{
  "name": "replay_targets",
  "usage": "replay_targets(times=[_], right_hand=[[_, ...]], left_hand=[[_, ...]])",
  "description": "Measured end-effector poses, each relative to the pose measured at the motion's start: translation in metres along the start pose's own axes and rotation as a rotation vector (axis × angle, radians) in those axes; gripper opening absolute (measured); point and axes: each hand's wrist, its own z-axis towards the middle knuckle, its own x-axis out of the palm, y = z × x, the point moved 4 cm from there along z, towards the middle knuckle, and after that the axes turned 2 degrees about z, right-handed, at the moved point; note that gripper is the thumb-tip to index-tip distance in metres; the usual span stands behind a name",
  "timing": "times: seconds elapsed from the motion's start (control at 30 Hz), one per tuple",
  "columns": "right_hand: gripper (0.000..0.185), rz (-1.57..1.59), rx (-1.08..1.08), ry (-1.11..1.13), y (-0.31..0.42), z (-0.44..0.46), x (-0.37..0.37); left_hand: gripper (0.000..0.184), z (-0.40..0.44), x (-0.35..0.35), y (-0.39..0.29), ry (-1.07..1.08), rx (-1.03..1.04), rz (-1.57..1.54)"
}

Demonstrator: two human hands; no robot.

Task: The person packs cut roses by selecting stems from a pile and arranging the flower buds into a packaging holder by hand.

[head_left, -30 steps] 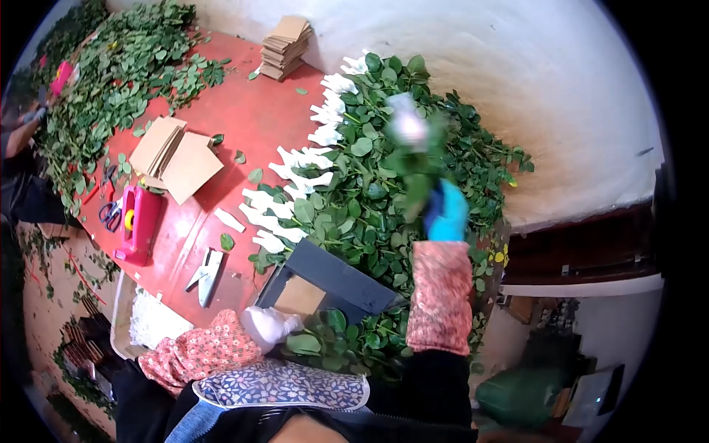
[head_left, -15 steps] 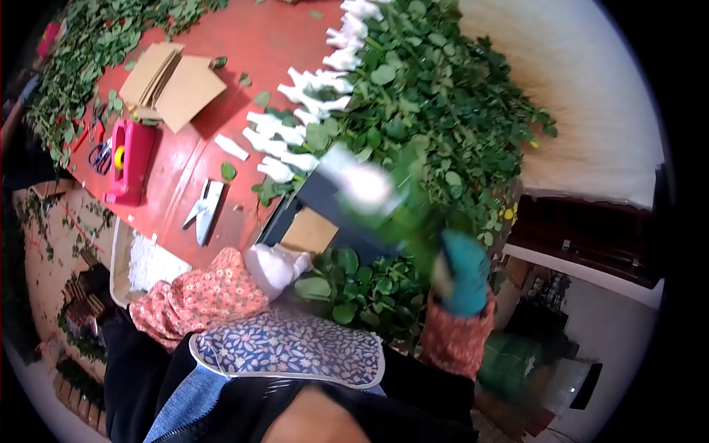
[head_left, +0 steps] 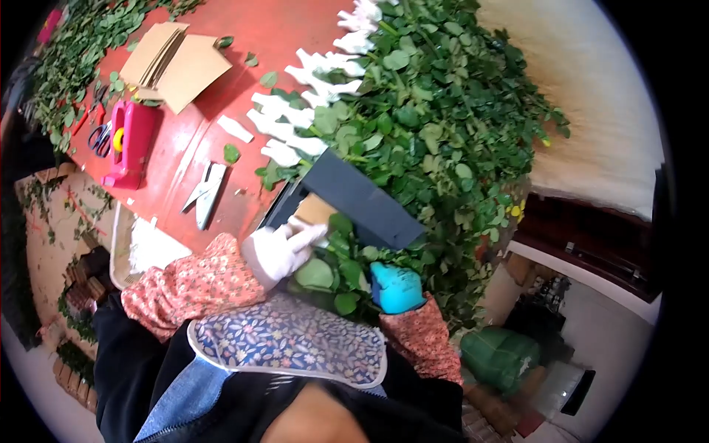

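Note:
My left hand (head_left: 279, 255), in a white glove, reaches over the near end of a black box (head_left: 362, 199). Its fingers are bent together beside a brown cardboard piece (head_left: 314, 209); what they grip is hard to tell against the white glove. My right hand (head_left: 396, 288), in a teal glove, is closed around leafy stems (head_left: 347, 269) at the box's near side. Their leaves lie between my two hands. Beyond the box, many leafy stems (head_left: 450, 125) lie in a pile, their heads wrapped in white sleeves (head_left: 284, 118).
On the red table (head_left: 273, 29) are cardboard sheets (head_left: 193, 70), a pink tape dispenser (head_left: 133, 144), scissors (head_left: 100, 139), a silver stapler-like tool (head_left: 210, 196) and a loose white sleeve (head_left: 235, 128). A bin with white pieces (head_left: 151, 247) stands left. More foliage (head_left: 66, 74) lies far left.
My right hand has come left and down with the leafy stem and its white-wrapped head, which was blurred above the box. My left hand has moved slightly up and right, over the box end.

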Motion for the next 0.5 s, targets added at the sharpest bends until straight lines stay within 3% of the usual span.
replay_targets(times=[0.03, 0.07, 0.13, 0.2, 0.23, 0.27, 0.3, 0.33, 0.37, 0.4, 0.47, 0.5], right_hand=[[0.019, -0.068, 0.061, 0.142, 0.006, 0.004, -0.01], [0.017, -0.061, 0.011, 0.122, 0.009, 0.006, -0.021], [0.022, -0.043, 0.048, 0.296, 0.019, 0.015, -0.067], [0.02, -0.103, 0.059, 0.14, 0.025, 0.046, -0.131], [0.016, 0.135, 0.028, -0.12, 0.022, 0.058, -0.157], [0.021, -0.204, -0.169, -0.384, 0.009, 0.08, -0.176], [0.035, -0.109, -0.113, -0.448, -0.004, 0.104, -0.188], [0.037, -0.163, -0.195, -0.553, -0.036, 0.137, -0.188], [0.041, -0.125, 0.029, -0.431, -0.05, 0.165, -0.191], [0.044, -0.095, 0.088, -0.453, -0.092, 0.196, -0.169], [0.047, -0.295, 0.141, -0.325, -0.141, 0.243, -0.139], [0.043, -0.224, 0.253, -0.219, -0.157, 0.254, -0.122]], left_hand=[[0.029, -0.003, 0.014, 0.005, 0.043, 0.128, 0.138], [0.032, -0.009, 0.033, 0.013, 0.066, 0.193, 0.229], [0.029, -0.006, 0.03, 0.011, 0.13, 0.133, 0.253], [0.027, -0.005, 0.029, 0.008, 0.121, 0.201, 0.252], [0.025, -0.004, 0.027, 0.006, 0.095, 0.183, 0.309], [0.024, -0.005, 0.029, 0.007, 0.058, 0.209, 0.303], [0.023, -0.005, 0.031, 0.008, 0.021, 0.235, 0.297], [0.022, -0.003, 0.028, 0.007, -0.002, 0.257, 0.288], [0.021, -0.001, 0.025, 0.005, -0.026, 0.28, 0.279], [0.02, -0.002, 0.025, 0.005, -0.012, 0.26, 0.281], [0.02, -0.004, 0.023, 0.005, 0.026, 0.239, 0.267], [0.02, -0.002, 0.023, 0.006, 0.053, 0.24, 0.245]])
